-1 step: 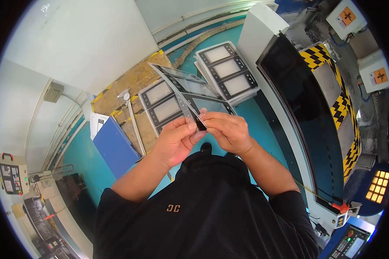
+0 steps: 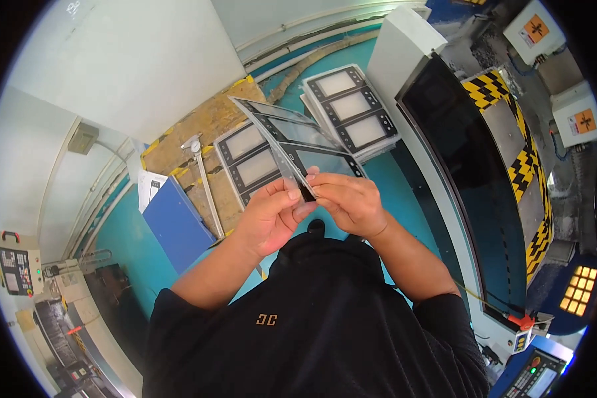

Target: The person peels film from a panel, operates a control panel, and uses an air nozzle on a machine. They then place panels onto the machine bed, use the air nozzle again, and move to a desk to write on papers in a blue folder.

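A thin glass panel (image 2: 300,131) with black borders and clear windows slants up and away from me, held at its near end. My left hand (image 2: 269,215) is closed on the near left corner, thumb on top. Beside it, my right hand (image 2: 353,204) pinches the same end between thumb and fingers. A see-through strip runs along the panel's left side; whether it is a film, a second sheet or a reflection I cannot tell. Behind it, similar panels (image 2: 253,169) lie on a worn brown board, partly hidden by the held one.
Another stack of framed panels (image 2: 351,107) stands farther right. A caliper (image 2: 207,189) lies on the brown board (image 2: 172,142), near a blue folder (image 2: 177,222) with papers. At right is a machine with a dark door (image 2: 454,146); a control panel (image 2: 16,268) stands far left.
The held panel has tilted very slightly, and the strip along its left side looks clearer. Both hands keep their grip in nearly the same place.
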A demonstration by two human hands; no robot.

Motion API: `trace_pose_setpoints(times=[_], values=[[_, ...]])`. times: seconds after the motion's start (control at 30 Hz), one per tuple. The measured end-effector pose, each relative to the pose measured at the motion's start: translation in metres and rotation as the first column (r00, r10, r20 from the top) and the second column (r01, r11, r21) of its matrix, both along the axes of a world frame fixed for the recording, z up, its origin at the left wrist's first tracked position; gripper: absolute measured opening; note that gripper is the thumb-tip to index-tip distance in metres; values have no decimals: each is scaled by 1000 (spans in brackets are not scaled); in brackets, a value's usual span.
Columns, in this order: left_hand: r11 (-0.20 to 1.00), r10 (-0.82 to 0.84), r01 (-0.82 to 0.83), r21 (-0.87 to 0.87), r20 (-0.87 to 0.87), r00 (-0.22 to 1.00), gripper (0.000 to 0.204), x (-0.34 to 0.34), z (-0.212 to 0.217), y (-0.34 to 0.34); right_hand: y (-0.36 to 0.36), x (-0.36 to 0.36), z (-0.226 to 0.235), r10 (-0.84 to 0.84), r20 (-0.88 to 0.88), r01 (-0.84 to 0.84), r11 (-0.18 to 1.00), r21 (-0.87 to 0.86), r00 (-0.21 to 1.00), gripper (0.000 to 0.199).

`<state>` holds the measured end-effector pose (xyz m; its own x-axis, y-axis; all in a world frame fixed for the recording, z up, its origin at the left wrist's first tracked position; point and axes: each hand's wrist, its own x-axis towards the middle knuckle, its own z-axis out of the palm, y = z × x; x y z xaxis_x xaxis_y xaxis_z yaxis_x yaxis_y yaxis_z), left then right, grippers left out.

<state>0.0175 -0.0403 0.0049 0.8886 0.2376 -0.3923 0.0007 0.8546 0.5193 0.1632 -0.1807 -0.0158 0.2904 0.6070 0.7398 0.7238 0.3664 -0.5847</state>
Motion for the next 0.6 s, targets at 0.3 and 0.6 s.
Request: trace_pose_setpoints(times=[0.3,0.6], values=[[959,100,-76,273,-75,992,59,-48,-117,56,27,-31,-56,281,311,-171,926,-336,908,40],[989,118,-85,125,-286,951,62,-115,-297,130,-169,2,-206,-408,-33,151,409,-900,913,44]])
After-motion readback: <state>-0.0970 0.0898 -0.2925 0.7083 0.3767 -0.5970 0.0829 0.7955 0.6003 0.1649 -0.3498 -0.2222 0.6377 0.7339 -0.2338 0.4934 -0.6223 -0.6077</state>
